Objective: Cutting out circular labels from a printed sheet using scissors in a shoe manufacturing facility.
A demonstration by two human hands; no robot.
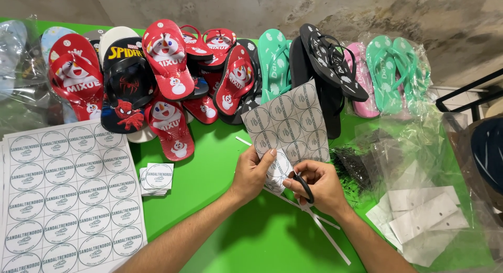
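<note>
My left hand point(252, 172) pinches the lower edge of a white sheet of round printed labels point(291, 121), which stands up over the green table point(209, 184). My right hand point(317, 185) grips black-handled scissors point(304, 188) with fingers through the loops, the blades hidden at the sheet's lower edge beside my left thumb. Thin white paper strips point(325, 232) lie on the table below my hands.
A full stack of label sheets point(68, 194) lies at the left, with a small pile of cut square labels point(157, 177) beside it. Several flip-flops point(167, 63) in red, black, green and pink line the back. Clear plastic bags point(403, 147) and white card tags point(427, 218) sit right.
</note>
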